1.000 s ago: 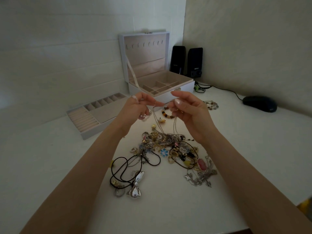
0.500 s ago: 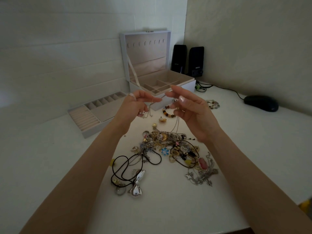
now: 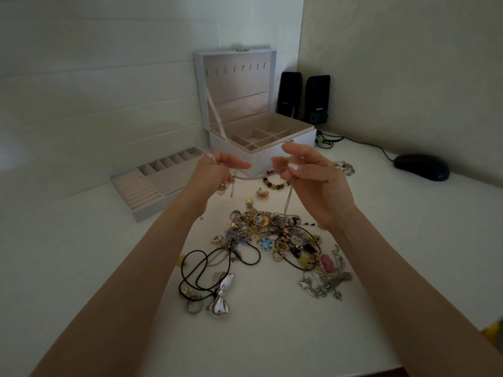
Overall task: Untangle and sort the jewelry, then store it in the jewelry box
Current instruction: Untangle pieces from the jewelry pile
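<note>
jewelry pile [image 3: 272, 235]: lay tangled near the middle of the white table [image 3: 272, 336], below both raised hands. not yet sorted; none of it seen inside the box.

left hand [image 3: 215, 172]: pinched a thin silver chain [image 3: 249, 177] between thumb and forefinger, with the other fingers curled toward the palm. hovered above the table, apart from the pile.

right hand [image 3: 313, 183]: pinched the same chain at the fingertips, with the remaining fingers loosely bent. held level with the left hand, a short gap between the two.

thin silver chain: stretched across the gap from hand to hand, then dropped from the right hand as a strand into the top of the pile. short loose end hung under the left hand.

jewelry box [image 3: 261, 159]: stood open behind the hands, lid [image 3: 239, 85] upright against the wall, compartments bare. tray [image 3: 174, 178]: sat to the left of the box, on the table.

beaded bracelet [image 3: 275, 183]: lay between pile and box. black cord necklace [image 3: 201, 268] and silver bow pendant [image 3: 220, 300]: lay at the near left edge of the pile. silver cross necklace [image 3: 326, 287]: lay at the near right edge.

speakers [image 3: 317, 97] and mouse [image 3: 422, 167]: stood at the far right.
</note>
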{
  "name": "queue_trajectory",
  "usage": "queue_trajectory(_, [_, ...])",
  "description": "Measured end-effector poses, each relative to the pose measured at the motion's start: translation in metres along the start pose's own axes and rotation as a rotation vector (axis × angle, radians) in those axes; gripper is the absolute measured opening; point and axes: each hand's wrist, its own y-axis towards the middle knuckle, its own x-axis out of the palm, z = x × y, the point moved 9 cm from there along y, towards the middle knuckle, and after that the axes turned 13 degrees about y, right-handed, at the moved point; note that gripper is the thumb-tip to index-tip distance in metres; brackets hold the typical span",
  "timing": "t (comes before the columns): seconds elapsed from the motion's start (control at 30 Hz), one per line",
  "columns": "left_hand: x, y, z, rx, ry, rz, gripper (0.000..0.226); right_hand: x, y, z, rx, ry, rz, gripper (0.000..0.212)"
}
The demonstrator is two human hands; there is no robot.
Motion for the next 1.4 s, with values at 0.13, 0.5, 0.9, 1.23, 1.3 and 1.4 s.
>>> queue_trajectory(0.13, [-0.008, 0.005, -0.015, -0.072, 0.044, 0.084, 0.045, -0.002, 0.0, -0.001, 0.03, 0.114, 0.017, 0.033])
queue_trajectory(0.5, [-0.004, -0.01, 0.021, 0.164, -0.114, -0.004, 0.036, -0.001, -0.002, 0.021, -0.032, -0.915, 0.011, 0.011])
queue_trajectory(0.9, [0.016, -0.029, 0.052, 0.329, -0.316, -0.369, 0.028, 0.016, -0.005, 0.049, 0.265, -0.158, -0.12, 0.055])
queue_trajectory(1.23, [0.024, -0.022, 0.026, 0.139, 0.031, -0.389, 0.036, -0.017, 0.001, 0.008, 0.049, 0.121, 0.167, 0.022])
queue_trajectory(1.3, [0.019, -0.017, 0.021, 0.094, -0.083, -0.322, 0.034, -0.025, 0.001, 0.004, 0.038, 0.187, 0.238, 0.027])
queue_trajectory(1.4, [0.016, -0.012, 0.015, 0.01, -0.5, -0.311, 0.025, -0.033, 0.0, 0.004, 0.037, 0.145, 0.331, 0.026])
